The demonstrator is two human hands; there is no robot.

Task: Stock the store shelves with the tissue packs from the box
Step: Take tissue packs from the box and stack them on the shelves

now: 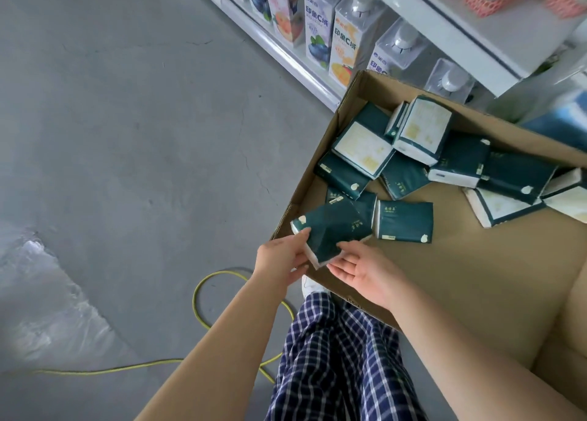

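Observation:
A large open cardboard box lies on the floor with several dark green tissue packs scattered across its far half. Over the box's near left corner, a dark green tissue pack is lifted between both hands. My left hand grips its left end, fingers curled round the edge. My right hand holds the pack's near right side, palm up, fingertips on its lower edge. Another single pack lies flat just right of the held one.
White store shelves run diagonally at the top, with drink cartons on the bottom shelf and red-netted items above. A yellow cable loops on the grey floor by my leg in checked trousers.

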